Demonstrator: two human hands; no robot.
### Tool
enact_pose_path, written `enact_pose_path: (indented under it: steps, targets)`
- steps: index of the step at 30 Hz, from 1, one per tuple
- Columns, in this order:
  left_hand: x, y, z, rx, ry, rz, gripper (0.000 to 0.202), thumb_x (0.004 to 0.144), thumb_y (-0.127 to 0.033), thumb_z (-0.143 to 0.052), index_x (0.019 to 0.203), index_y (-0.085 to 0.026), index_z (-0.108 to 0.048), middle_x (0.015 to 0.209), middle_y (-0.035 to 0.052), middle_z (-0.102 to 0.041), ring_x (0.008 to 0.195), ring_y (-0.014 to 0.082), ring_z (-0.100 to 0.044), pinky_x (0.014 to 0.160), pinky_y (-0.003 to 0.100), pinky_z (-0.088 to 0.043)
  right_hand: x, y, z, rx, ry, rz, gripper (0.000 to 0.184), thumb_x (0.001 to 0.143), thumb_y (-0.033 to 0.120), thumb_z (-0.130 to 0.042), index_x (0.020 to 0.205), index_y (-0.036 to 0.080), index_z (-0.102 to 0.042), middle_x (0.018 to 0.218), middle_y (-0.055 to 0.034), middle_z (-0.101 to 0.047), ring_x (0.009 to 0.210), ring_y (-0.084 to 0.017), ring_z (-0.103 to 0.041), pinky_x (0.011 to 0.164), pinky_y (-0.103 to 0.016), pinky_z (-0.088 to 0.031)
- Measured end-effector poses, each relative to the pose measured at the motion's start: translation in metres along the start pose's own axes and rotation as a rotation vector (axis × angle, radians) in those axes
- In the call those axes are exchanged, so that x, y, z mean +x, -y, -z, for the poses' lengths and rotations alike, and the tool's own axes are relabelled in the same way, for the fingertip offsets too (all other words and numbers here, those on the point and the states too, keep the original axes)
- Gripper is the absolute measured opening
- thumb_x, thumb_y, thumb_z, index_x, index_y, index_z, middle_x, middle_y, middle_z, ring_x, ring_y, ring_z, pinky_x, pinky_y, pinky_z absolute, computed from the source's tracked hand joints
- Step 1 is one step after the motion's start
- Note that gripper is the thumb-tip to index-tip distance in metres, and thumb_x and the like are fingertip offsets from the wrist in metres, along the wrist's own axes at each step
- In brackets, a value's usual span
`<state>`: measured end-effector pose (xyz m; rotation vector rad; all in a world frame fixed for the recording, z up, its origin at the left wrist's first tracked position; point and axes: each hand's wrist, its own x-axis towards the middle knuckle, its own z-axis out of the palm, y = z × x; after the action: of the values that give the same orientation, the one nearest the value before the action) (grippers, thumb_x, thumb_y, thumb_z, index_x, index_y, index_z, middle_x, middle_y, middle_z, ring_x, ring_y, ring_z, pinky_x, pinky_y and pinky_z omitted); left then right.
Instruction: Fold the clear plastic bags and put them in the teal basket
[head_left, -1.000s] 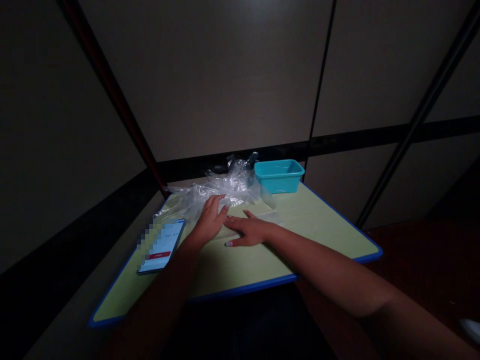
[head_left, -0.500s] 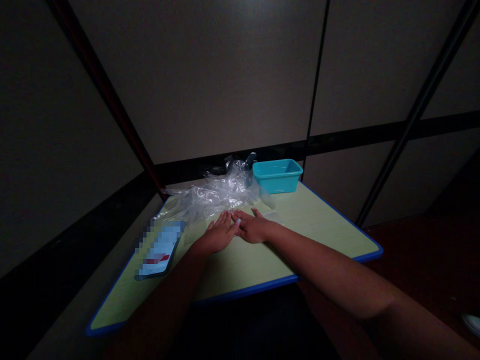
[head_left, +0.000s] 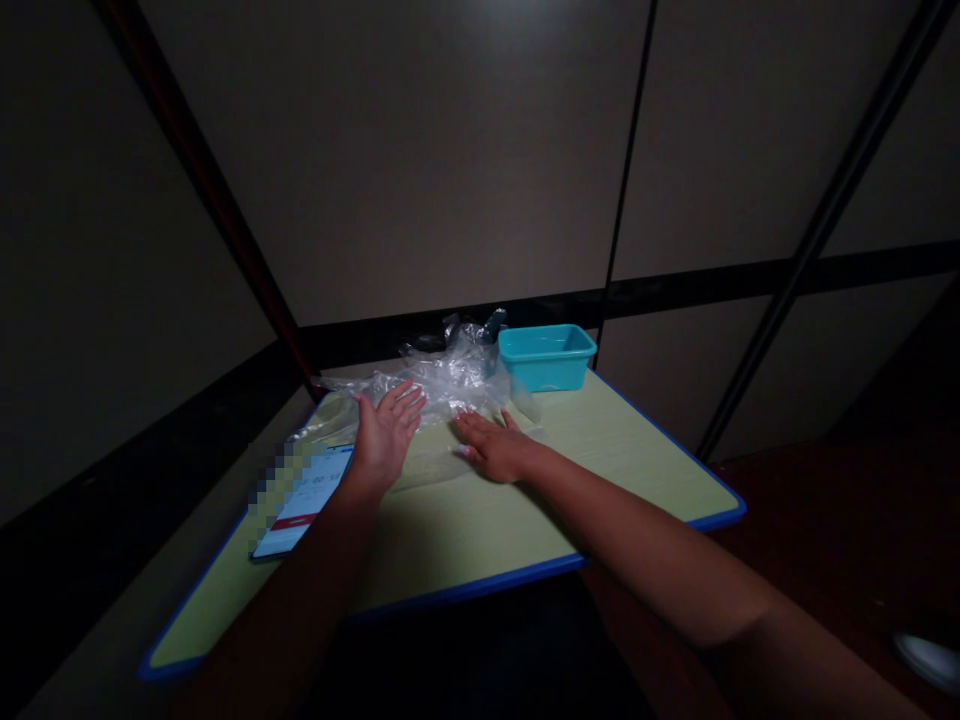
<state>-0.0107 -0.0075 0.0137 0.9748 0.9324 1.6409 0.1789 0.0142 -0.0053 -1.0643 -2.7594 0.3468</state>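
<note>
A flat sheet of clear plastic [head_left: 435,465] lies on the pale green table [head_left: 600,450]. My right hand [head_left: 491,447] rests flat on it with fingers stretched out. My left hand [head_left: 384,434] hovers just left of it, palm turned partly up, fingers spread, holding nothing. Behind both hands a crumpled heap of clear plastic bags [head_left: 435,385] is piled near the table's far edge.
A turquoise plastic tub [head_left: 546,357] stands at the far edge, right of the heap. A phone with a lit screen [head_left: 300,500] lies at the left side of the blue-rimmed table. Dark wall panels close off the back and left.
My left hand has lifted off the sheet and swung left and away, turning palm up. My right hand stays flat on the plastic, shifted slightly.
</note>
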Motion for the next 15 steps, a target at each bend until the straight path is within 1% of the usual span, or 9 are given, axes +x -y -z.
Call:
enact_pose_path:
  steps: [3, 5, 6, 8, 10, 15]
  targets:
    - [0.0, -0.003, 0.0, -0.116, -0.103, 0.07, 0.071, 0.083, -0.069, -0.012, 0.103, -0.02, -0.059, 0.11, 0.0132, -0.06, 0.101, 0.0249, -0.059, 0.082, 0.037, -0.045, 0.0, -0.001, -0.001, -0.004, 0.024, -0.001, 0.061, 0.093, 0.042, -0.024, 0.146, 0.017, -0.009, 0.151, -0.0076, -0.007, 0.138, -0.024, -0.008, 0.104, -0.061, -0.001]
    - [0.001, -0.003, 0.0, -0.151, -0.163, 0.115, 0.069, 0.084, -0.067, -0.011, 0.097, -0.018, -0.058, 0.1, 0.0127, -0.061, 0.088, 0.0232, -0.061, 0.074, 0.036, -0.048, 0.0, -0.002, -0.002, -0.013, 0.054, 0.0, 0.062, 0.092, 0.044, -0.024, 0.146, 0.018, -0.008, 0.151, -0.0078, -0.008, 0.138, -0.024, -0.007, 0.104, -0.061, 0.0]
    - [0.001, -0.002, 0.0, -0.155, -0.175, 0.152, 0.07, 0.085, -0.065, -0.01, 0.094, -0.016, -0.058, 0.095, 0.0127, -0.061, 0.082, 0.0224, -0.061, 0.071, 0.036, -0.048, 0.0, -0.002, -0.003, -0.015, 0.072, 0.0, 0.064, 0.092, 0.047, -0.024, 0.146, 0.017, -0.008, 0.151, -0.0083, -0.008, 0.138, -0.024, -0.007, 0.104, -0.061, 0.001]
    - [0.002, 0.0, 0.0, -0.14, -0.161, 0.239, 0.07, 0.086, -0.064, -0.009, 0.09, -0.014, -0.058, 0.087, 0.0125, -0.061, 0.073, 0.0211, -0.06, 0.066, 0.035, -0.049, 0.0, -0.001, -0.003, -0.015, 0.103, -0.002, 0.071, 0.089, 0.055, -0.026, 0.146, 0.017, -0.007, 0.151, -0.0096, -0.008, 0.138, -0.025, -0.006, 0.104, -0.061, 0.003]
    - [0.002, 0.003, 0.0, -0.1, -0.115, 0.306, 0.069, 0.086, -0.064, -0.011, 0.088, -0.013, -0.058, 0.082, 0.0121, -0.061, 0.067, 0.0201, -0.059, 0.062, 0.034, -0.048, 0.0, -0.001, -0.003, -0.011, 0.116, -0.006, 0.077, 0.087, 0.06, -0.027, 0.146, 0.017, -0.006, 0.151, -0.0104, -0.007, 0.138, -0.026, -0.006, 0.103, -0.061, 0.005]
    - [0.002, 0.009, 0.001, 0.053, 0.016, 0.393, 0.069, 0.087, -0.062, -0.012, 0.087, -0.012, -0.059, 0.073, 0.011, -0.061, 0.057, 0.0186, -0.057, 0.055, 0.031, -0.046, 0.0, -0.001, -0.002, -0.019, 0.137, -0.013, 0.077, 0.086, 0.062, -0.026, 0.146, 0.018, -0.004, 0.151, -0.0097, -0.005, 0.139, -0.026, -0.004, 0.103, -0.06, 0.007]
